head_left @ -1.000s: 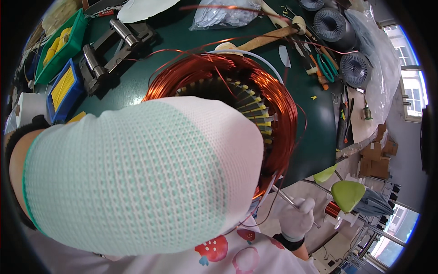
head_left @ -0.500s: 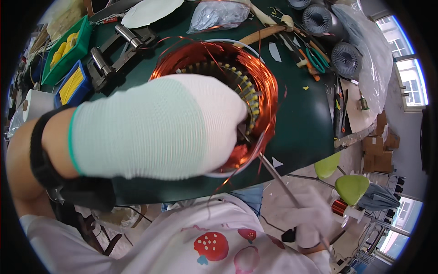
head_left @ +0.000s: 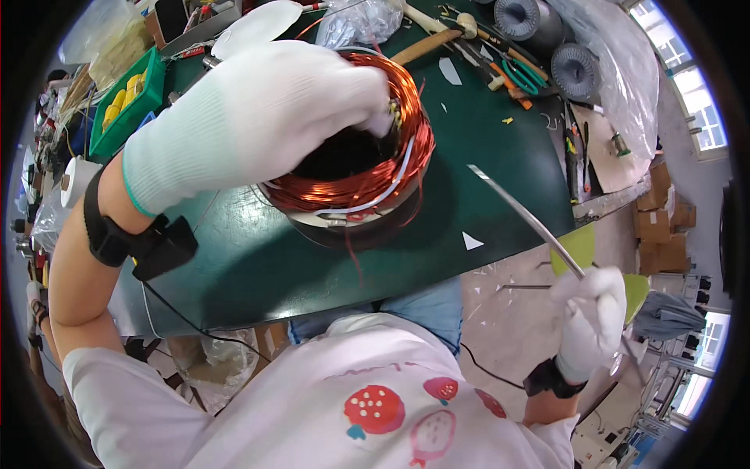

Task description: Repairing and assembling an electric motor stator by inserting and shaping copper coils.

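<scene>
A round motor stator with copper wire windings point(head_left: 367, 176) stands on the dark green table point(head_left: 484, 164). My left hand point(head_left: 289, 102), in a white knit glove, rests on top of the stator and grips its upper rim. My right hand point(head_left: 590, 320), also gloved, is off the table's near right edge and holds a long thin metal rod point(head_left: 523, 215) that points up and left toward the stator without touching it. A black band sits on each wrist.
A green bin point(head_left: 129, 102) with yellow parts stands at the far left. Pliers point(head_left: 519, 74), a wooden-handled mallet point(head_left: 437, 39), a plastic bag point(head_left: 359, 19) and two dark round cores point(head_left: 547, 35) lie at the back right. Cardboard boxes point(head_left: 656, 211) sit on the floor at right.
My left hand has shifted back from over the windings to the stator's top rim. My right hand has drawn the rod out and away to the right.
</scene>
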Action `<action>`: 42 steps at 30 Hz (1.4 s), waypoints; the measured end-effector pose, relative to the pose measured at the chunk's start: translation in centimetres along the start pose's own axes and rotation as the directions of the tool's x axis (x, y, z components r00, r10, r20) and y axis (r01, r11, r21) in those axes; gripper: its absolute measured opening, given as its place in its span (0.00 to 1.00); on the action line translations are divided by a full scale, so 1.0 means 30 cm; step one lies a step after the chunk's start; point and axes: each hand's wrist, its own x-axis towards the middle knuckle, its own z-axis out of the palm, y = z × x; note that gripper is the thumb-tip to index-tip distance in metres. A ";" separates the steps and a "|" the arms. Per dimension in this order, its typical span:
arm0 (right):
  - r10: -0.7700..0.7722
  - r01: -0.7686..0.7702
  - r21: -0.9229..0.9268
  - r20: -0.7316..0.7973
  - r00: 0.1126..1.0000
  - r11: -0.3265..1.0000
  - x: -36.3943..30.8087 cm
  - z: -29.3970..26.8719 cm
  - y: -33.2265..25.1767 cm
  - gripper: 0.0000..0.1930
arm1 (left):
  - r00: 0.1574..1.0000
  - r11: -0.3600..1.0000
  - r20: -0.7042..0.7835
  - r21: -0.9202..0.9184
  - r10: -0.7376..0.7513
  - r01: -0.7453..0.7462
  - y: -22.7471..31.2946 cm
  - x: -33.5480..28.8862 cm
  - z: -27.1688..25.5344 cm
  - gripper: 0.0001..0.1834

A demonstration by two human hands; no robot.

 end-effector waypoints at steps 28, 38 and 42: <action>-0.313 0.287 0.125 0.354 0.881 0.950 -0.049 0.095 0.135 0.18 | 0.934 0.934 -0.034 -0.050 -0.356 0.355 0.170 -0.070 0.060 0.09; -0.155 0.094 0.266 0.220 0.963 0.959 -0.056 0.188 0.231 0.19 | 0.988 0.995 0.119 -0.001 -0.094 0.095 0.075 0.002 0.066 0.11; -0.021 -0.033 0.503 0.102 0.995 0.864 -0.050 0.215 0.298 0.20 | 0.846 0.875 0.332 -0.104 -0.417 0.473 0.117 0.027 0.040 0.11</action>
